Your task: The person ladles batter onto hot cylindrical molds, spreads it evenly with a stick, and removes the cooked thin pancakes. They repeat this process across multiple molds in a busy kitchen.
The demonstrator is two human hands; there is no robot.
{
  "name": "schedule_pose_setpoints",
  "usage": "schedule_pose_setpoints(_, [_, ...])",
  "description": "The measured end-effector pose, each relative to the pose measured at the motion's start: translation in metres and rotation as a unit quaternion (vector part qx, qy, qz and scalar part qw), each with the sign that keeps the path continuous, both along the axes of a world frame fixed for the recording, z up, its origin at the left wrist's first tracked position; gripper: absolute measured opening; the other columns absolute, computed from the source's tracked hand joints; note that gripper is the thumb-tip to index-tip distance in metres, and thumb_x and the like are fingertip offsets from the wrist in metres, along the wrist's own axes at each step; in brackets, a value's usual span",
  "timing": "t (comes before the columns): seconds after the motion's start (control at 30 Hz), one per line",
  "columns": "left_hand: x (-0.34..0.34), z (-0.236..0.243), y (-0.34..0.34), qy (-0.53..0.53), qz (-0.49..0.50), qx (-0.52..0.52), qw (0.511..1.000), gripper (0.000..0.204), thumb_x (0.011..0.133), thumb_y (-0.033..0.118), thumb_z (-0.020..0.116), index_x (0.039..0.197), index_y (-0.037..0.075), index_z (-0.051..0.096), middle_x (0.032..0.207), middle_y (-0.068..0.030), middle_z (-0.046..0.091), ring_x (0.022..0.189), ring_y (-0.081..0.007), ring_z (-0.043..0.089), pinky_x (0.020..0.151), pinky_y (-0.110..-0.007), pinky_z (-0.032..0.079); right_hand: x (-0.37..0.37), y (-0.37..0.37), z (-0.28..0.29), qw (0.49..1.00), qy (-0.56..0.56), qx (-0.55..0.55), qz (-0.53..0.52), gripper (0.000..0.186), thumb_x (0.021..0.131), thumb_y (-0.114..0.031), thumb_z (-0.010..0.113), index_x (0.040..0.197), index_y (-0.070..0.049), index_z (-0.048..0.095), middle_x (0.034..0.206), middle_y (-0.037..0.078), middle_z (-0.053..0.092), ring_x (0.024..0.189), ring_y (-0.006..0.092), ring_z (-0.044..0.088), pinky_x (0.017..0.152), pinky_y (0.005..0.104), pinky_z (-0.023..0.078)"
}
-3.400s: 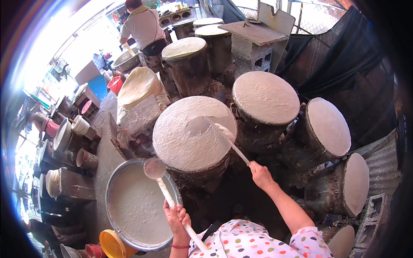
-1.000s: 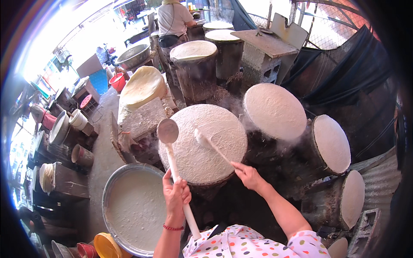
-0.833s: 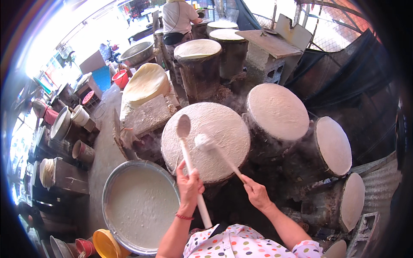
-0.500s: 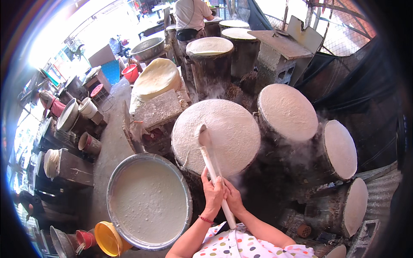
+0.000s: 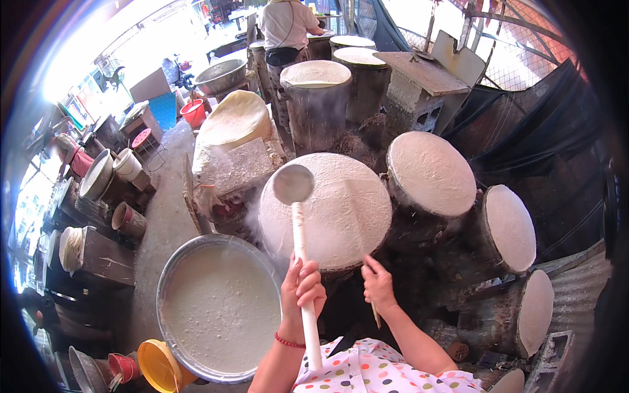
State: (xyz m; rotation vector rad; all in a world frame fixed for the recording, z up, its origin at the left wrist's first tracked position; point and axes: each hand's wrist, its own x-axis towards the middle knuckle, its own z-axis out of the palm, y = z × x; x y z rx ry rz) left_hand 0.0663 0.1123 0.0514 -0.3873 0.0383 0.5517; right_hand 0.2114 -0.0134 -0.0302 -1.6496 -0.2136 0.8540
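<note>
My left hand [image 5: 303,288] is wrapped round the white handle of a ladle [image 5: 294,186]. The ladle's round bowl is raised over the left part of a wide round vat top [image 5: 334,229] covered with pale, rough batter. My right hand [image 5: 379,283] grips a thin stick-handled tool [image 5: 376,317] at the vat's front right edge. Its upper part looks pale and broad over the batter, but its shape is hard to make out. At my left stands a big metal-rimmed tub [image 5: 223,314] of whitish liquid with small bubbles.
Batter-topped drums [image 5: 432,173] stand along the right, with more at the back. Beyond the vat is a block bench bearing a stack of pale round sheets [image 5: 234,121]. A yellow bucket [image 5: 159,367] sits beside the tub. A person [image 5: 285,29] works at the far end.
My hands have moved apart from a shared hold on the ladle handle. The left hand has brought the ladle upright and leftward; the right hand has moved right with the thin tool.
</note>
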Motion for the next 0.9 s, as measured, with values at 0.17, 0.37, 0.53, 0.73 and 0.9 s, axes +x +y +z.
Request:
schedule_pose_setpoints(0.17, [-0.046, 0.023, 0.005, 0.066, 0.095, 0.073, 0.991, 0.014, 0.101, 0.016, 0.039, 0.100, 0.004, 0.045, 0.075, -0.0024, 0.038, 0.045, -0.0049, 0.037, 0.029, -0.018, 0.040, -0.041, 0.007, 0.000, 0.944, -0.243, -0.034, 0.222, 0.038, 0.087, -0.020, 0.062, 0.123, -0.009, 0.059, 0.113, 0.017, 0.063, 0.103, 0.0305, 0.063, 0.088, 0.0337, 0.049])
schedule_pose_setpoints(0.37, [-0.098, 0.015, 0.005, 0.159, 0.174, 0.078, 0.969, 0.012, 0.100, 0.015, 0.040, 0.096, 0.004, 0.042, 0.076, -0.0023, 0.039, 0.047, -0.0043, 0.036, 0.029, -0.018, 0.037, -0.038, 0.020, -0.017, 0.934, -0.304, -0.003, 0.185, 0.039, 0.088, -0.024, 0.059, 0.125, -0.014, 0.057, 0.111, 0.020, 0.062, 0.102, 0.0368, 0.060, 0.086, 0.0394, 0.050])
schedule_pose_setpoints(0.53, [-0.111, 0.013, 0.013, 0.169, 0.198, 0.067, 0.963, 0.019, 0.100, 0.017, 0.040, 0.086, 0.004, 0.037, 0.074, -0.0019, 0.038, 0.047, -0.0045, 0.036, 0.029, -0.019, 0.038, -0.068, 0.008, -0.013, 0.879, -0.381, -0.086, 0.275, 0.041, 0.086, -0.026, 0.060, 0.127, -0.021, 0.056, 0.084, 0.020, 0.065, 0.076, 0.0384, 0.064, 0.069, 0.0449, 0.052])
schedule_pose_setpoints(0.73, [-0.089, 0.014, 0.030, 0.123, 0.149, 0.068, 0.979, 0.023, 0.101, 0.019, 0.040, 0.083, 0.004, 0.037, 0.072, -0.0021, 0.038, 0.046, -0.0060, 0.036, 0.030, -0.020, 0.039, -0.077, -0.046, -0.031, 0.855, -0.322, -0.138, 0.382, 0.042, 0.087, -0.030, 0.059, 0.128, -0.024, 0.055, 0.080, 0.019, 0.064, 0.077, 0.0360, 0.065, 0.070, 0.0443, 0.053])
schedule_pose_setpoints(0.9, [-0.078, 0.006, 0.036, -0.065, 0.044, 0.089, 0.993, 0.021, 0.102, 0.021, 0.033, 0.085, 0.009, 0.039, 0.075, -0.0014, 0.038, 0.056, -0.0109, 0.039, 0.045, -0.026, 0.040, -0.037, -0.100, 0.024, 0.903, -0.173, -0.092, 0.382, 0.051, 0.091, -0.035, 0.055, 0.138, -0.018, 0.044, 0.096, 0.020, 0.067, 0.089, 0.0340, 0.065, 0.080, 0.0377, 0.051])
